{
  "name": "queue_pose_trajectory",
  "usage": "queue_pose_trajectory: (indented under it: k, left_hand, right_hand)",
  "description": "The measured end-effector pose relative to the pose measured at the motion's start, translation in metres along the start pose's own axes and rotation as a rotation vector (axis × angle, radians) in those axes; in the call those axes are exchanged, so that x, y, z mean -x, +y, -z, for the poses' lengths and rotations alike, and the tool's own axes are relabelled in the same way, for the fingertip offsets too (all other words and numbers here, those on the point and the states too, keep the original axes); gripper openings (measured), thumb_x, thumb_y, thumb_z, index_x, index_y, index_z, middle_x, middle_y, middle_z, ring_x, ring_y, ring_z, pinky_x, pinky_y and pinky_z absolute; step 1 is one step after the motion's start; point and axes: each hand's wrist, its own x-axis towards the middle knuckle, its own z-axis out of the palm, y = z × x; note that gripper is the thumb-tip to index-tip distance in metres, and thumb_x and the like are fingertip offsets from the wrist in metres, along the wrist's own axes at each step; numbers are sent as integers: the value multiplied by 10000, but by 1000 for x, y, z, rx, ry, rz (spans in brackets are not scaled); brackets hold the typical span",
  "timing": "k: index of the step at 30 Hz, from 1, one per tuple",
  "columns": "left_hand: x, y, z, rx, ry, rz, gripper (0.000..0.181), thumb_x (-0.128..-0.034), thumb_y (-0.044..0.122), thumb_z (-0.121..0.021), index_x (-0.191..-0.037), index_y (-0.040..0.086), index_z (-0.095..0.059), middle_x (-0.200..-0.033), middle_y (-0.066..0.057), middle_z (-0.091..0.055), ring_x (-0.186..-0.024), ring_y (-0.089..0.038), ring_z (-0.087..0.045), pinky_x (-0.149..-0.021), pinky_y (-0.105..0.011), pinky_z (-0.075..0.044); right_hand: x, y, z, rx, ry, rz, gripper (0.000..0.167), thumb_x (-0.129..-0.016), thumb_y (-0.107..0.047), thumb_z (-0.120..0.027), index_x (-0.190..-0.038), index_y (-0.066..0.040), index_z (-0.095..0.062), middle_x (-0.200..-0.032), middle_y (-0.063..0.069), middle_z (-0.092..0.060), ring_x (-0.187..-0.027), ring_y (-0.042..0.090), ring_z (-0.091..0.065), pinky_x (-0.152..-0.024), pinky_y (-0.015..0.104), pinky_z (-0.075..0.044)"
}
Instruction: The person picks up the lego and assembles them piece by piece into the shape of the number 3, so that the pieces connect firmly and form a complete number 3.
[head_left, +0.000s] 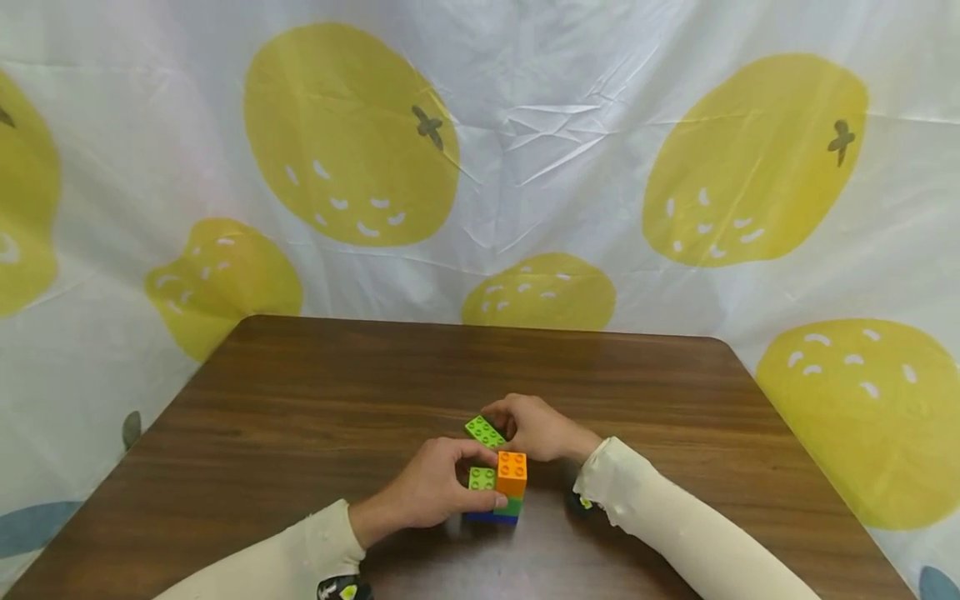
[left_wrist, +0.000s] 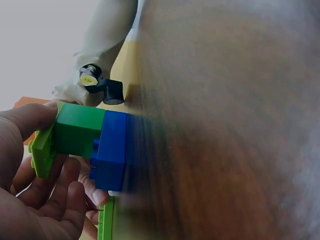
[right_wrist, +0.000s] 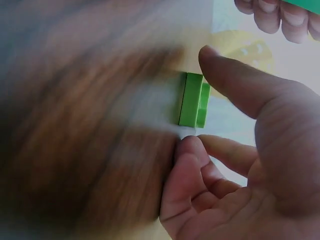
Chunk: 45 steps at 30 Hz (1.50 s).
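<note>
There: my left hand (head_left: pixel 429 487) gripped the brick stack (head_left: pixel 512 477); my right hand (head_left: pixel 542 430), the nearer, held thumb and fingertips parted around the loose lime brick (head_left: pixel 483 430), beyond the stack toward the far edge of the worktop (head_left: pixel 337 379), long axis slanting far-left to near-right.

The bricks (head_left: pixel 512 485) are smooth plastic; the glossy table (head_left: pixel 375 417), perhaps wood.

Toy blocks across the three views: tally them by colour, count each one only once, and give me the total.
Lime green: 2 (one stacked block, one separate block)
Green block: 1
Orange block: 1
Blue block: 1
Total: 5 in view
</note>
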Motion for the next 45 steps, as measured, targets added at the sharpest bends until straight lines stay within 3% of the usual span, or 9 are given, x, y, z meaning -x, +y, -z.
queue_pose_trajectory:
  k: [7,14,22,27,33,45]
  left_hand:
    - [0,0,0,3,0,-2,368,-846,365,-898,-1111,137,-783,-1055,18,-786,-834,-50,-629,-748,-239,-539]
    - [-2,-1,1,-18,-4,-4,393,-841,394,-897,-1119,138,-789,-1056,33,-788,-877,-29,-648,-791,-275,-568]
    - [-3,-1,1,-2,-15,7,389,-846,368,-899,-1126,124,-782,-1073,20,-784,-875,-42,-649,-762,-228,-552]
    - [-2,-1,1,12,-19,5,384,-847,364,-896,-1122,124,-776,-1082,15,-783,-897,-39,-654,-784,-263,-573]
    - [0,-1,0,37,-22,8,379,-847,345,-898,-1119,113,-772,-1108,-27,-785,-877,-50,-668,-754,-220,-562]
    - [-1,-2,0,32,-12,0,368,-834,345,-907,-1087,123,-759,-1040,-11,-763,-769,-70,-615,-660,-209,-511]
  right_hand:
    - [-3,-2,0,39,-13,30,527,-858,-248,-888,-1314,-42,-724,-907,-22,-702,-790,116,-585,-708,273,-513]
    - [-1,-1,0,41,-15,17,396,-880,-172,-863,-1247,-64,-764,-910,-17,-723,-789,103,-607,-697,271,-544]
    - [0,-1,2,20,-22,26,304,-888,-144,-838,-1185,-96,-794,-919,-48,-759,-786,92,-628,-700,269,-552]
    - [2,-2,5,25,-37,15,288,-896,-150,-829,-1178,-108,-791,-970,-33,-718,-815,104,-608,-723,279,-544]
    - [6,1,5,6,-45,-13,269,-892,-165,-842,-1146,-100,-779,-967,-17,-708,-817,103,-623,-727,289,-553]
    - [13,-3,17,-37,-29,29,304,-880,-194,-856,-1167,-124,-784,-910,-69,-745,-747,77,-651,-670,261,-567]
